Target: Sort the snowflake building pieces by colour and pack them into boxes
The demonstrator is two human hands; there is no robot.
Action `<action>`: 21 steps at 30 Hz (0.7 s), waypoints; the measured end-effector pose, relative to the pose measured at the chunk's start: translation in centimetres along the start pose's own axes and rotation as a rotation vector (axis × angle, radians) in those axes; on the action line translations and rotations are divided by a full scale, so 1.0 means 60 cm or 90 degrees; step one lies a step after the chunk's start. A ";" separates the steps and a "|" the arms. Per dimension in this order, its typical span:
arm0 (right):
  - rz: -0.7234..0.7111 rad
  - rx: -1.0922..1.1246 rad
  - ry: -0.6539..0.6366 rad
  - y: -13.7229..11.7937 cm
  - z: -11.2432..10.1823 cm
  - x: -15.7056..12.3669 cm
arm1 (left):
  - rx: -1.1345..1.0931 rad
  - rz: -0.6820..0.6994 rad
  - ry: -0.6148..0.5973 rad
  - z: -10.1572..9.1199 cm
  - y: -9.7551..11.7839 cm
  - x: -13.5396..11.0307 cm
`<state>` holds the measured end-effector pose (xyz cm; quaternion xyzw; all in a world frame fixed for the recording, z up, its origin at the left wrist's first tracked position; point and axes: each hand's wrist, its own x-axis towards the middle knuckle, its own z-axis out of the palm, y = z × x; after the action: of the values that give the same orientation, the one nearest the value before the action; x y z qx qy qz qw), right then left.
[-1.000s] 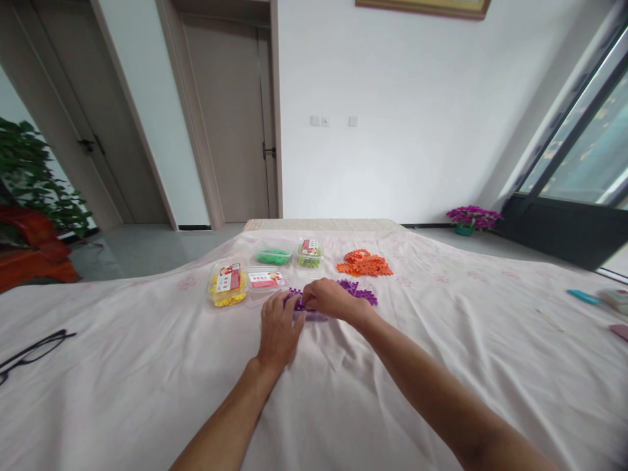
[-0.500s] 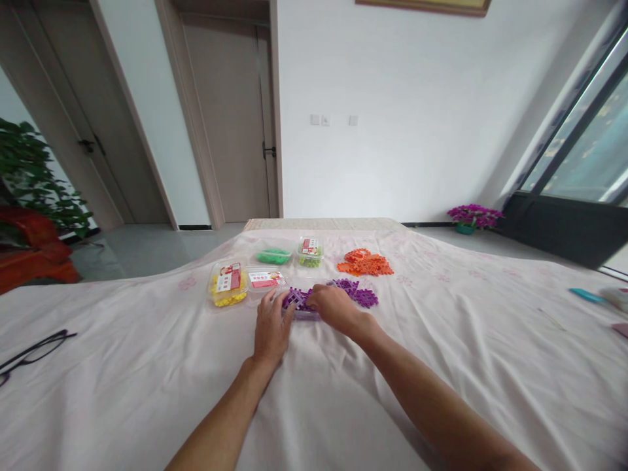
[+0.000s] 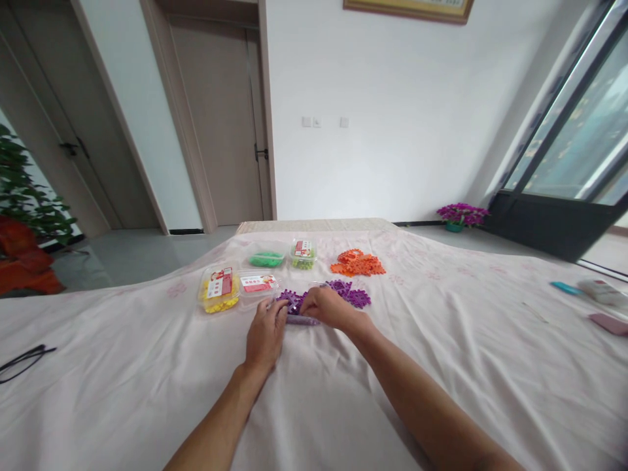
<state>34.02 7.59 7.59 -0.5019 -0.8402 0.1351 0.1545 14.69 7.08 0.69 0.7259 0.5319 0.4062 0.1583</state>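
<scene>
A clear plastic box (image 3: 301, 320) with purple snowflake-like building pieces (image 3: 290, 299) in it stands in front of me on the cloth. My left hand (image 3: 266, 330) grips the box at its left side, thumb and fingers against the wall. Over the right part of the box, my right hand (image 3: 326, 307) is closed with its fingertips down among the purple pieces; a piece there is partly hidden by the fingers. More purple pieces (image 3: 357, 297) lie loose on the cloth just beyond my right hand.
Left of the box are a labelled lid (image 3: 258, 282) and a box of yellow pieces (image 3: 220, 291). Farther back sit green pieces (image 3: 266, 259), a light-green box (image 3: 303, 254) and an orange pile (image 3: 358, 263). Glasses (image 3: 27, 361) lie at left, a blue item (image 3: 565, 288) at right.
The whole view has shifted slightly, so things appear farther left. Both hands stay at the box, and its near edge looks tipped a little differently.
</scene>
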 end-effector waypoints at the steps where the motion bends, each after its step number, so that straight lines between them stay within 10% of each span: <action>1: -0.006 0.028 -0.001 0.003 0.004 0.000 | -0.002 0.005 0.003 -0.001 0.001 0.000; 11: 0.209 0.063 0.303 0.110 -0.070 -0.039 | 0.031 -0.021 0.048 -0.010 0.002 -0.001; 15: 0.359 -0.049 0.258 0.173 -0.066 -0.063 | 0.019 -0.033 0.083 -0.009 -0.007 0.000; 21: 0.315 -0.164 0.166 0.191 -0.023 -0.053 | -0.026 -0.054 0.105 -0.016 -0.017 0.000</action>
<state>45.17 10.12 4.05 -0.7198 -0.6759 -0.0046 0.1582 13.31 7.25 0.62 0.6635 0.5651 0.4680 0.1459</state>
